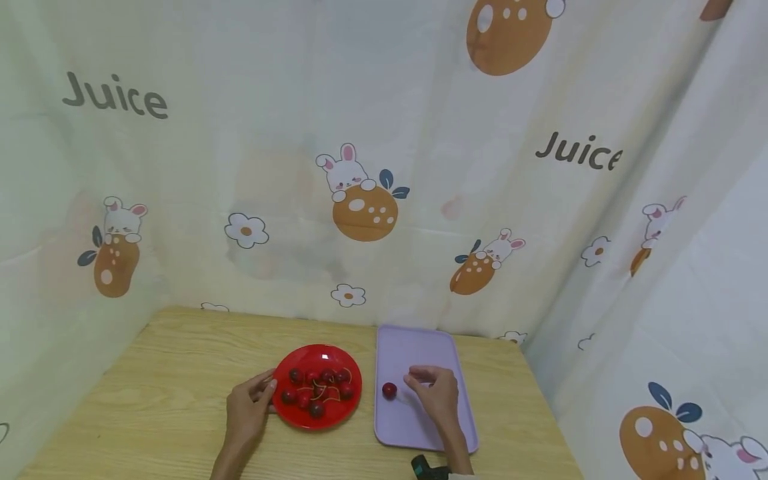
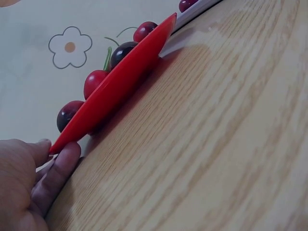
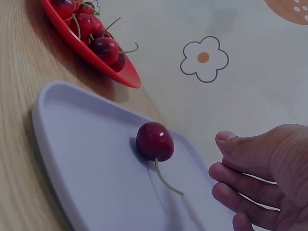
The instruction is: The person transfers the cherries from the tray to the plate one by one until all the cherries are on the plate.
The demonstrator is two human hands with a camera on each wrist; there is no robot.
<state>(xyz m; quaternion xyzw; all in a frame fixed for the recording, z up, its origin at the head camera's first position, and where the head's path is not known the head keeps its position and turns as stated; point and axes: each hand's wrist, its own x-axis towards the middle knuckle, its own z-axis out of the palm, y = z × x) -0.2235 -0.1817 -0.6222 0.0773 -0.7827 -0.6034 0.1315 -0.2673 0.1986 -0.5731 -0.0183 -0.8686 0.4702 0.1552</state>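
Observation:
A red plate [image 1: 318,421] heaped with several dark red cherries [image 1: 317,409], green stems among them, sits left of centre on the table. My left hand [image 1: 245,410] pinches its left rim, thumb at the top edge and fingers beneath, as the left wrist view [image 2: 24,180] shows. On the lilac tray [image 1: 414,347] lies a single cherry [image 3: 155,141], its stem curving toward my right hand [image 3: 262,175]. That hand hovers over the tray, fingers loosely bent, apart from the cherry and with nothing visible in its grasp.
The wooden table [image 1: 204,353] bears the plate and tray side by side, a narrow gap between them. A printed curtain [image 1: 288,167] hangs behind and on both sides. A dark object [image 1: 427,469] shows near my right wrist at the bottom edge.

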